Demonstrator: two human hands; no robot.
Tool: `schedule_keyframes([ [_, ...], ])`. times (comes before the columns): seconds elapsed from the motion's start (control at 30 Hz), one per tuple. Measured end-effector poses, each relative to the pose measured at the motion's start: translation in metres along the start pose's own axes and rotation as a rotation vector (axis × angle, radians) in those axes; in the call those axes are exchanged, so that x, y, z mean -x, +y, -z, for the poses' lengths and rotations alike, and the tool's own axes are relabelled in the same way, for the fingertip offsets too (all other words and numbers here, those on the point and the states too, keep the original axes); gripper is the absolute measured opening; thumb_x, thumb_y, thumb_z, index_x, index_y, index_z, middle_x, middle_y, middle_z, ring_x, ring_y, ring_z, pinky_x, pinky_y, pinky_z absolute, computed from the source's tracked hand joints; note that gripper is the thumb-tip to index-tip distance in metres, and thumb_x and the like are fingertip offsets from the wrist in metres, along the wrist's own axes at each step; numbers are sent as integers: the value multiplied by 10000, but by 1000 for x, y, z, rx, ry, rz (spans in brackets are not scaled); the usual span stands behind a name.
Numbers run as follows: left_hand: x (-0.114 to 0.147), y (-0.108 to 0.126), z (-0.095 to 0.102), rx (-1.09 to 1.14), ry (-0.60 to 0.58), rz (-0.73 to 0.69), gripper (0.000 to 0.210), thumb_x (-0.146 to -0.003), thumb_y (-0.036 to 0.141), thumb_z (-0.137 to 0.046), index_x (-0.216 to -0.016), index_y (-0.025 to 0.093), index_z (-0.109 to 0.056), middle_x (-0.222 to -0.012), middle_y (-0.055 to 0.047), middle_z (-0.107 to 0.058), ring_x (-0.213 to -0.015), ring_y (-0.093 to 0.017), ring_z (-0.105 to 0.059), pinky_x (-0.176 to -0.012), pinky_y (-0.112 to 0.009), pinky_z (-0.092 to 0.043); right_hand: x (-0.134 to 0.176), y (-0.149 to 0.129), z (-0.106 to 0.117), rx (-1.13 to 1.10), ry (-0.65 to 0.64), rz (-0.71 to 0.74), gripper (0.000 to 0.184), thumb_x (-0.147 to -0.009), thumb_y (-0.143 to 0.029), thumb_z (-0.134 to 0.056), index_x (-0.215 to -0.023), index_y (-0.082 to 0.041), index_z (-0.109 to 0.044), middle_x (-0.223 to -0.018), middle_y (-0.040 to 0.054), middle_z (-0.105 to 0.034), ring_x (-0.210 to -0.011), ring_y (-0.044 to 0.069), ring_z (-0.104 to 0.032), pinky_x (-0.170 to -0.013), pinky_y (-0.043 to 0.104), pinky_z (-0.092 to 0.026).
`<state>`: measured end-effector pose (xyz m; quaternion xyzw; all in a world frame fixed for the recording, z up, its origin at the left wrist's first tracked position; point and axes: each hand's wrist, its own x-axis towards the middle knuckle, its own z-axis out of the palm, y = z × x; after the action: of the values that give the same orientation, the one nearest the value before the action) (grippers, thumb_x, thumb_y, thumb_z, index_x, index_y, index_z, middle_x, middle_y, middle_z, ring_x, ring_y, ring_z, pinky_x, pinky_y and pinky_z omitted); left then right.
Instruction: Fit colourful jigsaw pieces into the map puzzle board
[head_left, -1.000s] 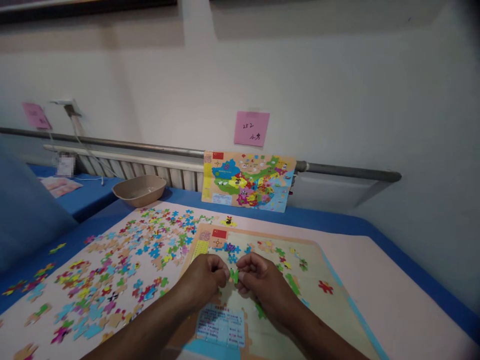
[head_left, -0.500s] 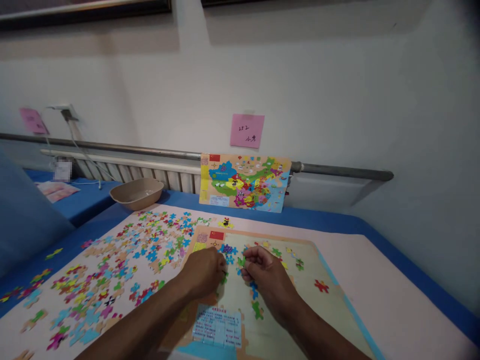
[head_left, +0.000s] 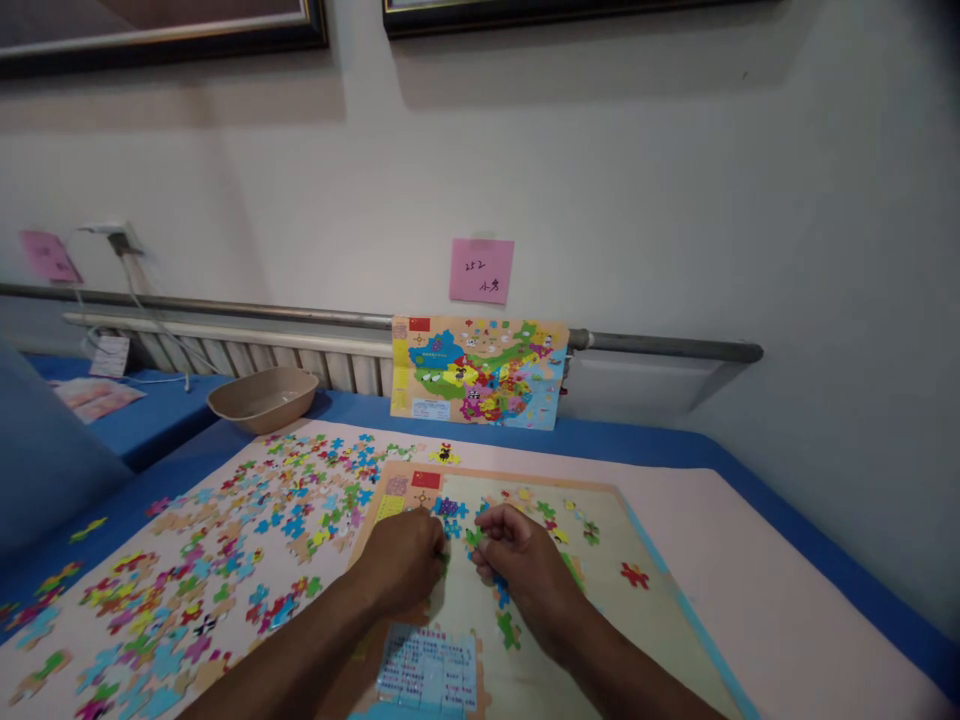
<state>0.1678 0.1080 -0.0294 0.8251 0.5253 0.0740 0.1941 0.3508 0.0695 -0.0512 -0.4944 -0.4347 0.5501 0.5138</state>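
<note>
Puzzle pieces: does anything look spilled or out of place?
Yes, slightly. Some yellow-green pieces lie past the left edge of the pale sheet, on the blue surface, apart from the main scatter. Also, a red puzzle bit sits alone on the board. I see no clear damage.

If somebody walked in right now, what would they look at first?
Probably the loose puzzle pieces, a bright jumble left of the puzzle board. Next, the colourful map standing upright at the table's back. Then the hands over the board, the right hand with a green piece at its fingertips.
</note>
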Motion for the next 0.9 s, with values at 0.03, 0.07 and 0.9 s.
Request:
schedule_keyframes([
  [0.03, -1, -1, -1, 25, 7, 10, 155, -711, 131, -614, -780, 226, -715, -858, -58, -720, -847, -245, -661, -672, -293, -369, 0, 0, 0, -12, 2, -7, 286, -604, -270, -661, -876, -190, -622, -704, -19, -595, -593, 144, -552, -564, 275, -425],
  [0.07, -2, -2, -3, 53, 18, 22, 163, -707, 127, -617, -794, 227, -712, -860, -51, -720, -843, -238, -656, -668, -289, -360, -1, 1, 0, -20, 3, -13, 294, -598, -268, -656, -879, -189, -621, -701, -21, -595, -587, 143, -549, -559, 274, -417],
  [0.9, 48, -12, 30, 1265, 315, 120, 321, -594, 343, -789, -829, 156, -673, -579, 45, -583, -528, -129, -565, -519, -231, -392, 19, 8, -58, -117, 53, -6, 420, -557, -380, -821, -867, -161, -639, -721, 12, -647, -633, 211, -683, -611, 309, -546],
])
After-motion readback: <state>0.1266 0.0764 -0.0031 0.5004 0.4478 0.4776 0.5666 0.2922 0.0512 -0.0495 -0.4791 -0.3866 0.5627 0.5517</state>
